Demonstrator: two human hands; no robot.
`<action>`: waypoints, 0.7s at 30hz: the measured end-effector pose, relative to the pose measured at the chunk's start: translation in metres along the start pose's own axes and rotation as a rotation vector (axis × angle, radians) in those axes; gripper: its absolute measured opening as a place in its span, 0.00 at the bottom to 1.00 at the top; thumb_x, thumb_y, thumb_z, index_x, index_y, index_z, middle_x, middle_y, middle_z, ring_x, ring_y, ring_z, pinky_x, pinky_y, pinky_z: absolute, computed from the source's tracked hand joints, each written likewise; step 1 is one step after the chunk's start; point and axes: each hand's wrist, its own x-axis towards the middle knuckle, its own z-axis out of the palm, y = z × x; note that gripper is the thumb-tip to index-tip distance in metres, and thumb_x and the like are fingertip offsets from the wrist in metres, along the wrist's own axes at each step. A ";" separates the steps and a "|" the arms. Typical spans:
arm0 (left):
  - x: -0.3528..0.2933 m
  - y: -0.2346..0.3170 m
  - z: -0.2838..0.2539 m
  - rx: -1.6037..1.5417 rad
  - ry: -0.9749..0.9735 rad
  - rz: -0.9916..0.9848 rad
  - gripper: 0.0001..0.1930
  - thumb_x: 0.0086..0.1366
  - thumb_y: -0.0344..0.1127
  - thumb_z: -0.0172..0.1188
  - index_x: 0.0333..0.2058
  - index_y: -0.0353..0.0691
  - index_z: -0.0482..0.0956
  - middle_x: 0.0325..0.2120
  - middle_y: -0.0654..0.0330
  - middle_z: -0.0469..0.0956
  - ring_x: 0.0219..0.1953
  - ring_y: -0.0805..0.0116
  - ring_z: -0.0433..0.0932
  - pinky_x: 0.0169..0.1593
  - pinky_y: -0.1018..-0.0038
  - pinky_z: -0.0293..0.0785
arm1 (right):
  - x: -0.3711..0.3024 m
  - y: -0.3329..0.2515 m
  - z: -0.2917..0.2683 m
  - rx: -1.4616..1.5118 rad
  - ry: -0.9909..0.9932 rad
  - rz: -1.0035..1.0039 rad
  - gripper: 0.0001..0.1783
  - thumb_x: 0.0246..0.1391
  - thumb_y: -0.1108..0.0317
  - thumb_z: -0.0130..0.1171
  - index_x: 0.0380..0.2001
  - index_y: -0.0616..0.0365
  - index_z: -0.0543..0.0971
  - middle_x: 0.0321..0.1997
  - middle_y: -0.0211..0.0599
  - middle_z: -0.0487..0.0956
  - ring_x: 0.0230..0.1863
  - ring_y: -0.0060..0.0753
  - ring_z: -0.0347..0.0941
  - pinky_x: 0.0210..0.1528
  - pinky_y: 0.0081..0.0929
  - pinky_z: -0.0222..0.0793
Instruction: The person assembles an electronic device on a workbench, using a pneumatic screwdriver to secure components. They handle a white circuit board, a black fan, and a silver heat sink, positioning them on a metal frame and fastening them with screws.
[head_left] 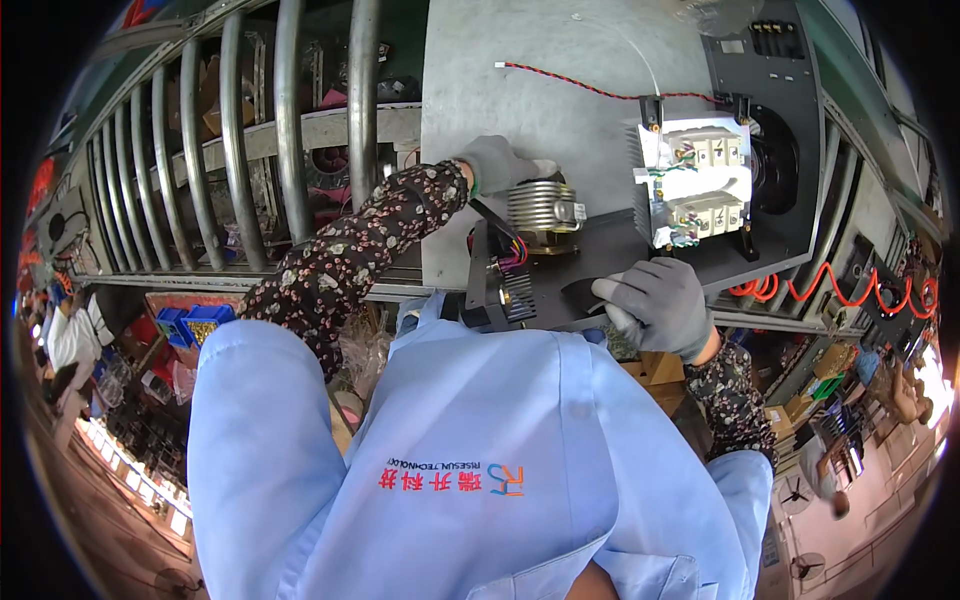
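- I see a ringed metal coil [540, 207] by the black chassis's [606, 245] left end.
- Left hand [502, 165]: beyond that end, grip unclear.
- Right hand [655, 305]: curled at chassis's near edge; can't tell its grip.

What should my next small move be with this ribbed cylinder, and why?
Probably close your left hand gently around the ribbed cylinder to steady it: its fingers are at the cylinder's far side, while your right hand is off at the near edge of the black panel.
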 end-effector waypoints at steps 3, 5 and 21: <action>0.013 -0.012 0.008 -0.086 -0.018 0.074 0.36 0.51 0.67 0.51 0.31 0.31 0.78 0.25 0.50 0.77 0.30 0.62 0.77 0.36 0.70 0.72 | 0.005 0.000 -0.003 0.050 -0.019 -0.013 0.09 0.36 0.71 0.59 0.27 0.55 0.76 0.23 0.30 0.75 0.22 0.32 0.70 0.24 0.26 0.66; 0.007 -0.021 0.010 -0.164 0.053 0.362 0.35 0.53 0.64 0.53 0.39 0.30 0.75 0.33 0.48 0.77 0.37 0.63 0.77 0.41 0.72 0.71 | 0.006 0.002 -0.005 0.104 -0.107 0.038 0.08 0.37 0.71 0.59 0.26 0.55 0.78 0.23 0.31 0.76 0.23 0.33 0.71 0.24 0.26 0.67; -0.010 -0.008 0.004 -0.155 -0.129 0.193 0.34 0.48 0.59 0.62 0.46 0.38 0.73 0.22 0.57 0.76 0.20 0.72 0.74 0.24 0.76 0.70 | 0.036 0.025 0.010 0.395 -0.534 0.259 0.10 0.40 0.67 0.60 0.28 0.61 0.80 0.25 0.42 0.77 0.29 0.42 0.73 0.33 0.32 0.69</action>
